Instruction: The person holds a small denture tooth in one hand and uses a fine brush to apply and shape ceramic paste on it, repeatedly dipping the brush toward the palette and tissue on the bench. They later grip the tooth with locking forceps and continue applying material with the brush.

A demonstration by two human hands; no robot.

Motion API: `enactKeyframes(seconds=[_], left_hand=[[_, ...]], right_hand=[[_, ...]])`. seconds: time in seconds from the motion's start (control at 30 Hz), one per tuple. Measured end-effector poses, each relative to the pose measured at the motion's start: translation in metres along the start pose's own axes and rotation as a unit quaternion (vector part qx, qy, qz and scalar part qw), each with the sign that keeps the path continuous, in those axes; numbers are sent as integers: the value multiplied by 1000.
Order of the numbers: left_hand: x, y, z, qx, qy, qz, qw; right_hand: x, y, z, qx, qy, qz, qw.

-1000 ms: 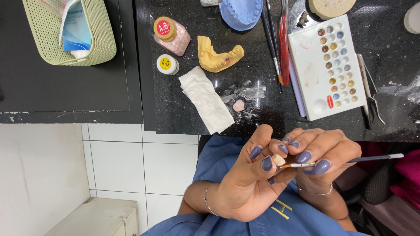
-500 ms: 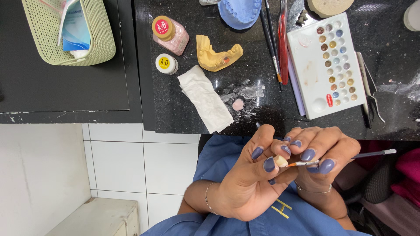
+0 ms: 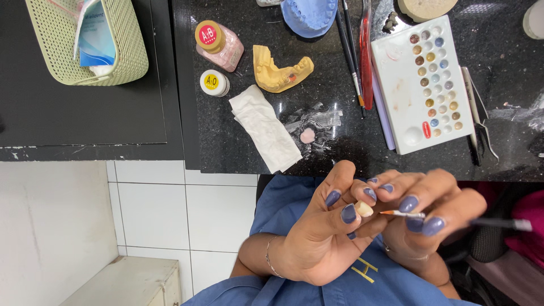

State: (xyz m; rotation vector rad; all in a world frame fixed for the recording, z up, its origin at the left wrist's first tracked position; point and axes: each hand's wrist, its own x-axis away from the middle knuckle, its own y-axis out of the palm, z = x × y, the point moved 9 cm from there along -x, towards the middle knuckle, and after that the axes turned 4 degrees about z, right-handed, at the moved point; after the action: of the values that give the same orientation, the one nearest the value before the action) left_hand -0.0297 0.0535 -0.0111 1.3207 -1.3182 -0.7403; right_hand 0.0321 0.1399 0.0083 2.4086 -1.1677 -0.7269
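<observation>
My left hand [image 3: 326,235] pinches a small cream tooth crown [image 3: 364,208] between thumb and fingertips, held over my lap below the bench edge. My right hand [image 3: 436,212] grips a thin brush [image 3: 453,218] with a dark handle; its orange tip touches the crown from the right. Both hands sit close together, fingers overlapping, above my blue top.
On the black bench lie a white palette [image 3: 422,85] with coloured wells, a yellow jaw model [image 3: 280,71], a folded white tissue [image 3: 265,127], two powder jars [image 3: 218,42], spare brushes [image 3: 351,51], tweezers [image 3: 479,116], a blue mould [image 3: 309,16] and a green basket [image 3: 85,39] at the left.
The hands have barely shifted; the brush tip stays at the crown, with the right hand drifting slightly.
</observation>
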Motion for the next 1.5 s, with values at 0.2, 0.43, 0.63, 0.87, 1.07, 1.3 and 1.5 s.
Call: enactKeyframes(seconds=[0.2, 0.43, 0.63, 0.87, 1.07, 1.3, 1.5], left_hand=[[0, -5, -3, -4, 8, -5, 1000], [0, -11, -4, -1, 8, 0, 1000], [1, -9, -3, -7, 13, -2, 1000], [1, -9, -3, 1, 11, 0, 1000], [1, -10, -2, -10, 9, 5, 1000], [1, -9, -2, -15, 8, 1, 1000], [0, -9, -3, -7, 6, 5, 1000]], right_hand=[[10, 15, -27, 45, -121, 2, 992], [20, 10, -32, 175, -141, -21, 974], [21, 13, -28, 211, -129, -34, 968], [18, 26, -38, 349, -105, -44, 930], [14, 31, -36, 264, -172, -4, 949], [15, 30, -34, 230, -210, -17, 950], [14, 32, -34, 146, -254, -45, 955]])
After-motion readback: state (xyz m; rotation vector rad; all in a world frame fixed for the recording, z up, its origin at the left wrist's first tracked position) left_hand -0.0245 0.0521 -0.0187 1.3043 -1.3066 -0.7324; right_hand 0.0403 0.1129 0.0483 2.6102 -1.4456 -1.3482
